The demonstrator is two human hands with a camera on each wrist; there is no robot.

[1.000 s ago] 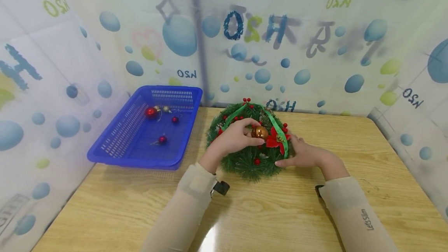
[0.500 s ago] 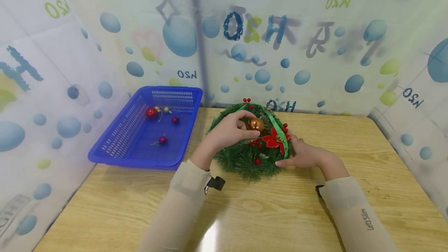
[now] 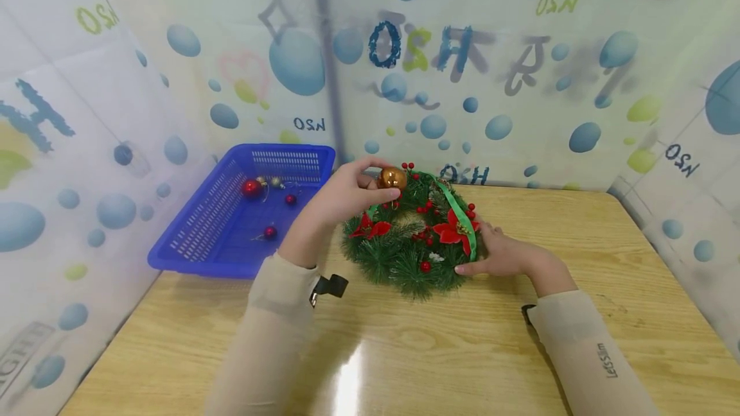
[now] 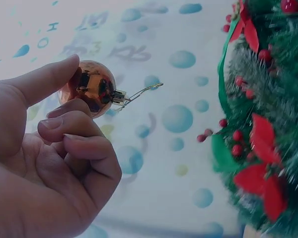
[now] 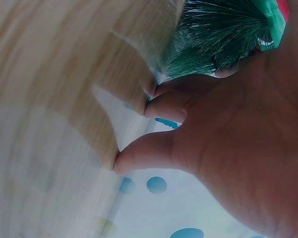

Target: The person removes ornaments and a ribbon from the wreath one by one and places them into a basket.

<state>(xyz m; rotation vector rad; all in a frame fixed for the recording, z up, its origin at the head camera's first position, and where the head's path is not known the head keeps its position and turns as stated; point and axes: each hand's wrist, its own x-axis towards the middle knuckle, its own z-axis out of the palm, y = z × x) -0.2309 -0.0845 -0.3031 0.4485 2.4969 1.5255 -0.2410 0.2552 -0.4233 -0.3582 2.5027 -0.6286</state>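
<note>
My left hand (image 3: 341, 194) pinches a shiny copper-gold Christmas bauble (image 3: 392, 178) between thumb and fingers, above the far left part of the wreath. In the left wrist view, a gold hanging loop (image 4: 145, 94) sticks out from the bauble's cap, free of the wreath. The green wreath (image 3: 399, 265) lies on the table, dressed with red poinsettias (image 3: 453, 231), red berries and green ribbon. At its right edge rests my right hand (image 3: 509, 254), thumb at the front of the greenery. In the right wrist view, several fingertips (image 5: 126, 161) touch the tabletop beside the wreath.
A blue plastic basket (image 3: 211, 268) stands to the left of the wreath. Inside it lie a larger red bauble (image 3: 251, 188), small dark red baubles (image 3: 270, 232) and pale gold ones (image 3: 276, 182). A patterned curtain (image 3: 433, 82) hangs behind the wooden table (image 3: 462, 352).
My left hand has lifted the copper-gold bauble from over the wreath's middle, moving it left and away from me, and uncovering the wreath's centre and left poinsettia. My right hand stays in place.
</note>
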